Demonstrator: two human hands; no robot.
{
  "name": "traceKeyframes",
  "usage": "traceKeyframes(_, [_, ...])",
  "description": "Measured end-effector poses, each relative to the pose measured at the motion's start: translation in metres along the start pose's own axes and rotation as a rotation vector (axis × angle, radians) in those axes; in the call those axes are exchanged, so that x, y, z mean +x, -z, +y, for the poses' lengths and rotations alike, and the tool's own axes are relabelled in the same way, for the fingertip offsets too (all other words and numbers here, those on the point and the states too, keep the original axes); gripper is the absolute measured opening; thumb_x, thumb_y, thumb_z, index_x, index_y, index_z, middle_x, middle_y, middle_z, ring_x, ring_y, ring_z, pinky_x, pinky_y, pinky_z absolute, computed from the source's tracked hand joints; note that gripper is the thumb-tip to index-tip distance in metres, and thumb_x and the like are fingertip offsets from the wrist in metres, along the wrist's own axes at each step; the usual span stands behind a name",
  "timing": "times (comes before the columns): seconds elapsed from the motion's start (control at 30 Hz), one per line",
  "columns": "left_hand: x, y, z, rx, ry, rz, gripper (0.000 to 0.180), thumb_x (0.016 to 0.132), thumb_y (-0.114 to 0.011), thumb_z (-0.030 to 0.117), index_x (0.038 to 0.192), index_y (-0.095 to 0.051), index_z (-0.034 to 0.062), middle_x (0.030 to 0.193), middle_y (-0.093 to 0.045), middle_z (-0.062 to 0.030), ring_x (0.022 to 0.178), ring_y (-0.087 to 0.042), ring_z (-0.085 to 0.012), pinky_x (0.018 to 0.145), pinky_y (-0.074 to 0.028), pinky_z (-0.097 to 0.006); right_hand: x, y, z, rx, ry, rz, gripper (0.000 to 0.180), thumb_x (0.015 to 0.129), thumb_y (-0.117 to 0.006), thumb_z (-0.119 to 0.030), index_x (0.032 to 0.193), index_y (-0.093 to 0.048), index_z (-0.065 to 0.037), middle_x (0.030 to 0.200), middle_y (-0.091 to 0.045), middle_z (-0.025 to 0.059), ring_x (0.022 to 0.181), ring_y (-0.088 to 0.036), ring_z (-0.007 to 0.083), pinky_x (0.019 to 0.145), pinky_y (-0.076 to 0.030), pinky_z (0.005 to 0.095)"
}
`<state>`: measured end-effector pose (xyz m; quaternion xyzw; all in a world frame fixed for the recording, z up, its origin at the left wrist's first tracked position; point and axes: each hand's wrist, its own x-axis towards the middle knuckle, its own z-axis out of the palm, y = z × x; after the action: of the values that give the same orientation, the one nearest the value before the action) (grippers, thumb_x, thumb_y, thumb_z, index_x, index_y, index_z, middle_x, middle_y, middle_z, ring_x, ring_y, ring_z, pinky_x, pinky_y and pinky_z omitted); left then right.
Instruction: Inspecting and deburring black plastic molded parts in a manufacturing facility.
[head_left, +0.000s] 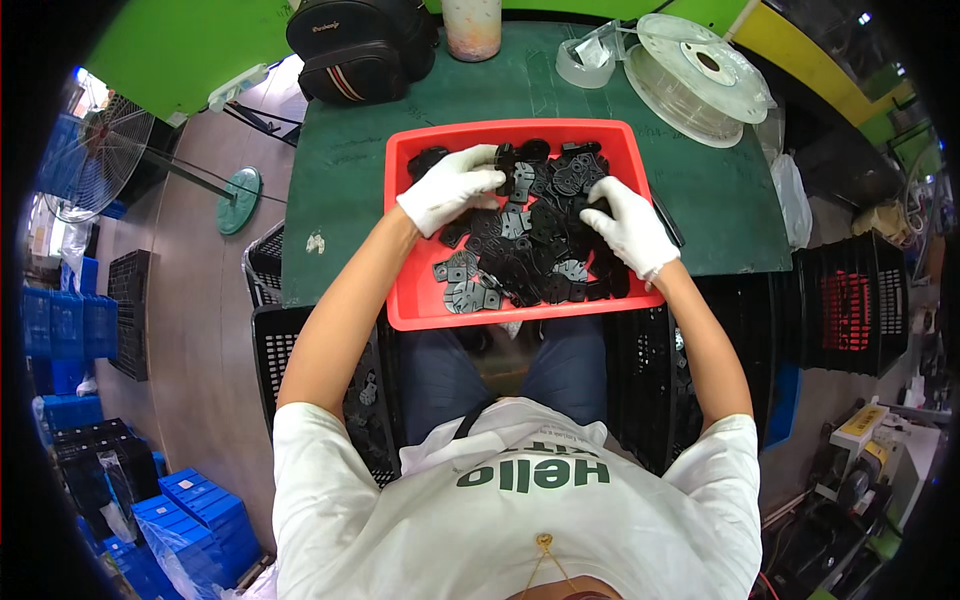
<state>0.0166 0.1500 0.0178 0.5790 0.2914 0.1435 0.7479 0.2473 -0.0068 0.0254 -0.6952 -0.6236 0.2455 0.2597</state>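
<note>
Black flat plastic parts [530, 235] heaped in the red rectangular plastic tray [420, 300] lie between both white-gloved hands: left hand [452, 187] at ten o'clock curled over a piece, right hand [630, 227] at three o'clock pressed half-open on the heap, equally near.

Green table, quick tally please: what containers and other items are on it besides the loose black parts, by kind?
Red tray: 1
Clear empty spool: 1
Black bag: 1
Cylindrical container: 1
Tape roll: 1
Total: 5
The black parts in the tray overlap too much to count.
</note>
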Motion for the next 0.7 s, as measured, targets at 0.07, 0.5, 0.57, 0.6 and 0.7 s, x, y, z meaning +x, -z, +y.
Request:
traceKeyframes(0.07, [-0.016, -0.008, 0.002, -0.157, -0.041, -0.078, 0.047, 0.090, -0.061, 0.019, 0.132, -0.049, 0.0029, 0.117, -0.059, -0.0057, 0.105, -0.057, -0.0135, 0.085, -0.051, -0.031, -0.010, 0.000, -0.005, 0.477, -0.212, 0.047, 0.029, 0.089, -0.063, -0.015, 0.116, -0.056, -0.004, 0.099, -0.063, 0.0104, 0.085, -0.066, 0.0217, 0.071, -0.053, 0.0340])
traceKeyframes(0.5, [-0.069, -0.058, -0.028, -0.474, -0.136, 0.065, 0.037, 0.093, -0.057, 0.010, 0.128, -0.049, 0.0025, 0.121, -0.059, -0.0089, 0.107, -0.060, -0.0181, 0.087, -0.054, -0.035, -0.037, -0.066, -0.058, 1.408, -0.201, 0.205, 0.044, 0.091, -0.063, -0.012, 0.129, -0.049, 0.007, 0.111, -0.062, 0.0116, 0.093, -0.063, 0.0141, 0.080, -0.054, 0.0266])
traceKeyframes(0.57, [-0.073, -0.064, -0.031, -0.357, -0.186, 0.124, 0.036, 0.094, -0.055, 0.010, 0.129, -0.048, 0.0004, 0.121, -0.059, -0.0092, 0.108, -0.060, -0.0176, 0.090, -0.052, -0.034, -0.039, -0.072, -0.065, 1.348, -0.231, 0.243, 0.044, 0.090, -0.064, -0.011, 0.128, -0.049, 0.007, 0.111, -0.062, 0.0123, 0.093, -0.063, 0.0144, 0.081, -0.054, 0.0276])
traceKeyframes(0.6, [-0.075, -0.067, -0.033, -0.301, -0.210, 0.140, 0.036, 0.095, -0.054, 0.010, 0.129, -0.048, -0.0005, 0.122, -0.058, -0.0094, 0.108, -0.059, -0.0175, 0.091, -0.051, -0.034, -0.040, -0.074, -0.067, 1.324, -0.222, 0.256, 0.044, 0.090, -0.064, -0.011, 0.128, -0.049, 0.007, 0.111, -0.062, 0.0127, 0.092, -0.064, 0.0145, 0.082, -0.054, 0.0281])
traceKeyframes(0.7, [-0.082, -0.074, -0.035, -0.268, -0.266, 0.185, 0.037, 0.096, -0.053, 0.010, 0.130, -0.046, -0.0024, 0.123, -0.058, -0.0102, 0.110, -0.058, -0.0178, 0.095, -0.049, -0.033, -0.044, -0.081, -0.074, 1.168, -0.236, 0.290, 0.039, 0.088, -0.066, -0.008, 0.121, -0.053, 0.007, 0.109, -0.062, 0.0117, 0.094, -0.063, 0.0159, 0.084, -0.053, 0.0289])
